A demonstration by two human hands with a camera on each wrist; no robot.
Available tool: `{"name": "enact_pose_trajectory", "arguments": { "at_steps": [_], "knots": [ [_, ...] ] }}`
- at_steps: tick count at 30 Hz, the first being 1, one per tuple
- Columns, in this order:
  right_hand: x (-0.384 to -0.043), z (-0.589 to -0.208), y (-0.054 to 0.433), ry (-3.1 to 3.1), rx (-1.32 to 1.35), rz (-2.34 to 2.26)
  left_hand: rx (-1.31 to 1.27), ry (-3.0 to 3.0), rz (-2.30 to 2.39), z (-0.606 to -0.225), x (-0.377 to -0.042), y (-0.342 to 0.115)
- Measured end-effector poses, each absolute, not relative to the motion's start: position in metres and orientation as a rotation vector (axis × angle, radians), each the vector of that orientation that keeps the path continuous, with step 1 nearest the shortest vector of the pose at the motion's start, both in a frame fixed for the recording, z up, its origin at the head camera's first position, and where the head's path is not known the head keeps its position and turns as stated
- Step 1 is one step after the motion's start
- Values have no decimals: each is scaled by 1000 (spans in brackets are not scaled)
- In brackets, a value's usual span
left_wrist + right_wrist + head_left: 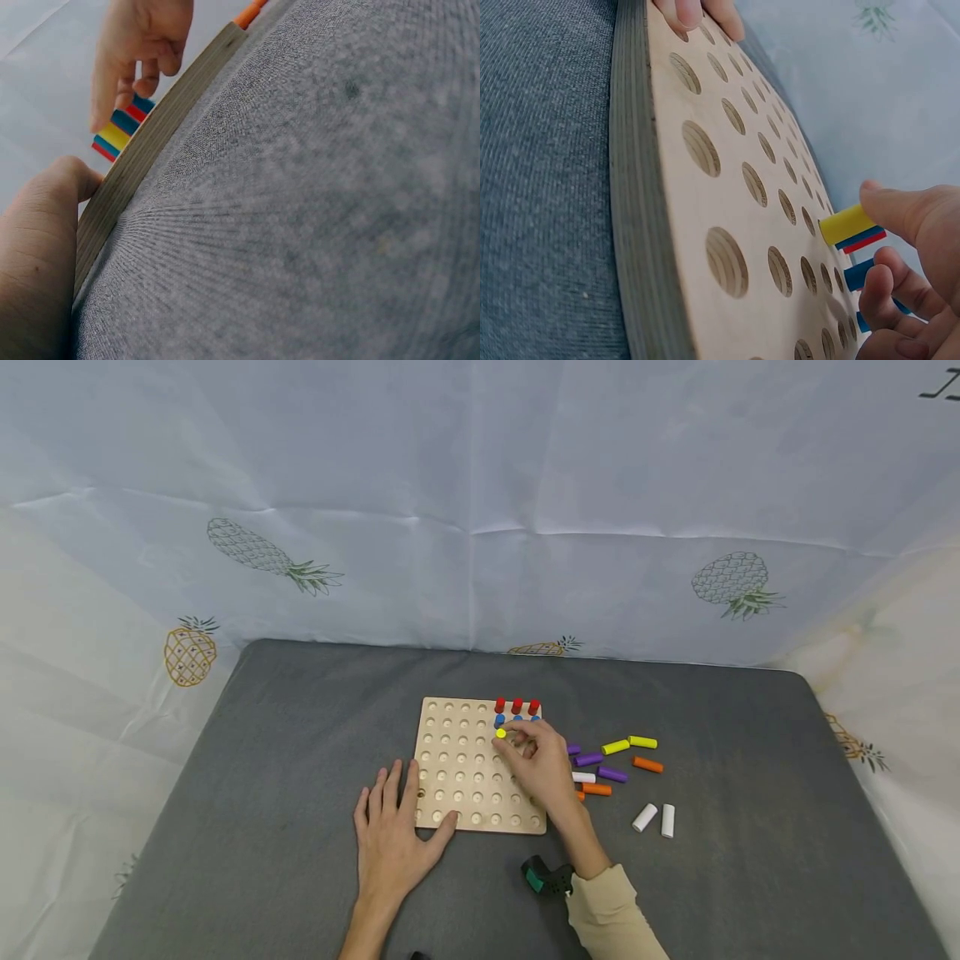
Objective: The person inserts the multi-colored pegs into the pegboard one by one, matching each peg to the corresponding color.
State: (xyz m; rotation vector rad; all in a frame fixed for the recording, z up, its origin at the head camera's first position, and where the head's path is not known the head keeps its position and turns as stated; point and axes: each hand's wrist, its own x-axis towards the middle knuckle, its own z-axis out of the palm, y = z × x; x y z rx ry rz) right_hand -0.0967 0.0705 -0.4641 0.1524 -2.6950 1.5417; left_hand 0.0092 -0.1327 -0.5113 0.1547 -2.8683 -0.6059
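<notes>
A pale wooden pegboard [459, 758] with rows of round holes lies on the grey table. Three red pegs [517, 705] stand in its far right row, with blue pegs [500, 720] in the row before them. My right hand [542, 768] pinches a yellow peg [501, 733] between thumb and index finger. In the right wrist view the lower end of this yellow peg [847, 223] is at a hole in front of a blue one. My left hand [393, 835] rests at the board's near left corner, fingers spread along the left edge and thumb on the front edge.
Right of the board lie loose pegs: yellow [642, 742], purple [612, 774], orange [648, 765] and white [667, 821]. A black and green device [546, 877] is beside the right wrist. A cloth with pineapple prints [480, 585] hangs behind the table.
</notes>
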Motion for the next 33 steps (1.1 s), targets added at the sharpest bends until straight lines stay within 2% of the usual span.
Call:
{"name": "enact_pose_trajectory", "arguments": {
  "at_steps": [33],
  "knots": [
    [-96, -468, 69, -2730, 175, 1545, 144, -2829, -621, -514, 9, -133]
  ]
}}
